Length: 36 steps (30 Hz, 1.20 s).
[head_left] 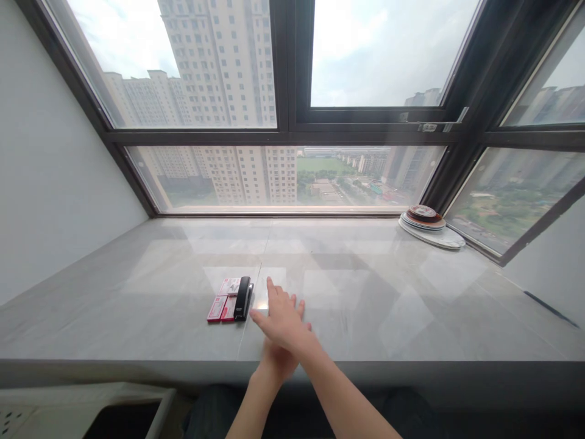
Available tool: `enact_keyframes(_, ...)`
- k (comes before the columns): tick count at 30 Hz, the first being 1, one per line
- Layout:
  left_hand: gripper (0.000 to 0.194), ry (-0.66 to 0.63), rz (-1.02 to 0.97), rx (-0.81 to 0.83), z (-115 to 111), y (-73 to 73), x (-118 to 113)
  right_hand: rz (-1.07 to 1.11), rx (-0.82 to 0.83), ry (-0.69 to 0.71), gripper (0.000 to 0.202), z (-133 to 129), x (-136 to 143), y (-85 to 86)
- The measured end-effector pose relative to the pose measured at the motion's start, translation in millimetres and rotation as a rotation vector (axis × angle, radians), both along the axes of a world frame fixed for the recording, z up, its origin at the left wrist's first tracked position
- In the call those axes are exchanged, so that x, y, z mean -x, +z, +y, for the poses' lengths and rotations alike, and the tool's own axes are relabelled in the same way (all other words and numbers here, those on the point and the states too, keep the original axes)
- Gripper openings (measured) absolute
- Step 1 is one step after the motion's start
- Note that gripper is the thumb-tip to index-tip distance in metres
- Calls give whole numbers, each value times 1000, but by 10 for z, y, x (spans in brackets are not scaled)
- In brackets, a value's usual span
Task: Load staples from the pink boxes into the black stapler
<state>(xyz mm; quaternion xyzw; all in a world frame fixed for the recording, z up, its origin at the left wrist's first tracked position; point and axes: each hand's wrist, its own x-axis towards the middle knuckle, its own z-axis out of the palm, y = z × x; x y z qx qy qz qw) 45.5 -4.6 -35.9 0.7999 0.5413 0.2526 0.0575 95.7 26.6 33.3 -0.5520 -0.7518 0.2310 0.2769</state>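
Observation:
My right hand [282, 317] lies across the top of my left hand [276, 360], just over the front part of the sill. The right hand's fingers are spread, and it holds nothing. Most of my left hand is hidden under the right; a few fingertips show at its right side, apart, with nothing seen in them. Left of the hands, a black stapler [242, 299] lies beside small red-and-white boxes [217, 308], close to my right thumb but not touched by it.
Stacked plates [423, 218] stand at the back right corner of the grey stone sill [137, 305]. A thin dark strip [551, 308] lies by the right wall. Below the sill at the left is a white container [55, 411]. Dark-framed windows rise behind.

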Motion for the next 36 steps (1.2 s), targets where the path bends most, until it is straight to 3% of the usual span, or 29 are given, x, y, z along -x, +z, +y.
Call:
enact_keyframes(4,64,-28,51,-25,-15,-92,57,47,71,7,105,323,603,-17)
enact_keyframes(6,63,-33,47,-25,-10,-101,90,16,41,-24,96,460,742,-34)
enact_keyframes(8,60,-29,15,-20,-19,-65,124,-58,0,-22,75,567,739,-28)
enact_keyframes(11,51,-63,-99,0,-71,86,168,-161,-42,29,51,699,472,33)
enact_keyframes(14,29,-106,-257,44,-137,289,182,-189,-59,58,51,775,0,103)
enact_keyframes(17,27,-57,-338,65,-172,421,157,-193,-69,65,50,700,-482,100)
enact_keyframes(21,35,20,-232,-8,-159,420,84,-69,-176,-44,46,370,-862,-52)
enact_keyframes(26,46,-51,-19,-12,-131,320,6,109,-246,-218,38,47,-871,-138)
enact_keyframes(29,50,-26,2,-6,-110,273,6,315,-186,-292,32,48,-859,-25)
enact_keyframes(32,53,31,5,-7,-74,240,37,713,-90,-370,38,127,-1007,70)
enact_keyframes(36,52,31,15,19,-25,219,77,1248,43,-458,43,177,-1374,-20)
